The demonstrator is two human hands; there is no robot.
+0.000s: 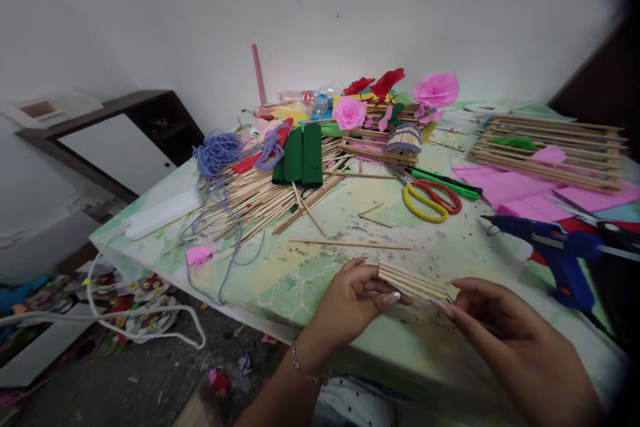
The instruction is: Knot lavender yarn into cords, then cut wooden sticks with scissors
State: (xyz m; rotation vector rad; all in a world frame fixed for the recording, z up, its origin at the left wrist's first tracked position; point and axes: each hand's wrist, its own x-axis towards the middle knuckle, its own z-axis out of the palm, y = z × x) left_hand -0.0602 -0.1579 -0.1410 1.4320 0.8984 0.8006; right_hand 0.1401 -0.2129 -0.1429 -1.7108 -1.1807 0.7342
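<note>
A small row of short wooden sticks point(413, 281) is held side by side above the table's front edge. My left hand point(361, 297) pinches its left end, thumb in front and fingers behind. At the right end, the fingertips of my right hand point(495, 317) close on the sticks. Just beyond the hands, a single long stick point(350, 243) lies on the green patterned tablecloth point(300, 287). Two short sticks point(375, 219) rest a little farther back. To the right lies a blue glue gun point(560, 250), its nozzle pointing left.
Yellow and red-handled scissors point(425, 207) and a green cutter point(447, 187) lie behind the hands. A stick pile point(250, 203), green paper rolls point(303, 157) and purple yarn point(217, 152) are at left. Paper flowers point(350, 113) stand at the back; a stick rack point(550, 153) sits right.
</note>
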